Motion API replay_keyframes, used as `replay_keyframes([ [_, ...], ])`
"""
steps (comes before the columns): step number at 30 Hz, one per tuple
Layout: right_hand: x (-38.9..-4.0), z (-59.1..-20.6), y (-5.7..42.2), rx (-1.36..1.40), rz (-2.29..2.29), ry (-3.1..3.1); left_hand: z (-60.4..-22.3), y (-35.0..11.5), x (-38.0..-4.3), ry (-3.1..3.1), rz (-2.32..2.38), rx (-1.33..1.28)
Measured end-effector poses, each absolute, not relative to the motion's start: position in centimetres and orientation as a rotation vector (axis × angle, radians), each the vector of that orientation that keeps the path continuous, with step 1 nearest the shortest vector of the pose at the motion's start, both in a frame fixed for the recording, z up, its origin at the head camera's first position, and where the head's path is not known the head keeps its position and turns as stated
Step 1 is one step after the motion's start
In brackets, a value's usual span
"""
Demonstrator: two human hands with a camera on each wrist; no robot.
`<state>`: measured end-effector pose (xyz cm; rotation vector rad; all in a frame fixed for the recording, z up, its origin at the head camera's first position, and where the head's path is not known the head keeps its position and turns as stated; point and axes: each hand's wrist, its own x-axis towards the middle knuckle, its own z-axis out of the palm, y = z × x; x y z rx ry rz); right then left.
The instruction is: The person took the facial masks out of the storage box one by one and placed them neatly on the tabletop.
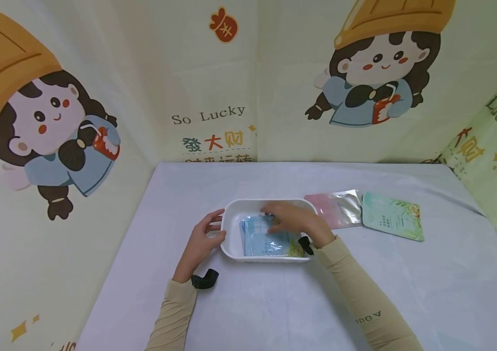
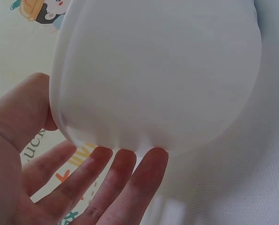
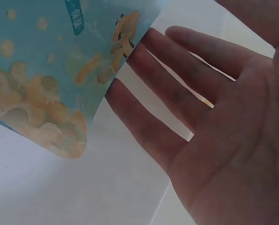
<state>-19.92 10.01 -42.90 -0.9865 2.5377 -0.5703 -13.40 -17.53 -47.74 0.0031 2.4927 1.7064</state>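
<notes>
A white plastic tray [image 1: 233, 251] stands on the table, with a light-blue flat packet [image 1: 257, 243] lying in it and the blue edge of another showing at its left. My left hand [image 1: 200, 243] holds the tray's left end. In the left wrist view the thumb is at the rim and the fingertips press the outer wall. Over the tray's back right part reaches my right hand [image 1: 294, 218], its thumb above the packet. The right wrist view shows its fingers [image 3: 153, 103] spread and nearly straight, tips right at the edge of a blue packet [image 3: 41, 56] with yellow patterns.
Right of the tray lies a pink and silver packet [image 1: 336, 209]. Beside it is a green packet [image 1: 393, 216] with a leaf print. A white cloth covers the table [image 1: 252, 307], and printed curtains [image 1: 283, 87] hang behind it and at both sides.
</notes>
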Motion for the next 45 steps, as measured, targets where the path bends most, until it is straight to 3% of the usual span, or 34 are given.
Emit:
replay_keyframes([
  [11, -19.40, -42.81, 9.94, -0.939, -0.465, 2.568, -48.01, -17.47, -13.30, 2.503, 1.710, 0.034],
  [45, -20.08, -42.97, 10.17, -1.132, -0.568, 2.544, -48.06, -17.37, -13.17, 2.496, 1.719, 0.033],
])
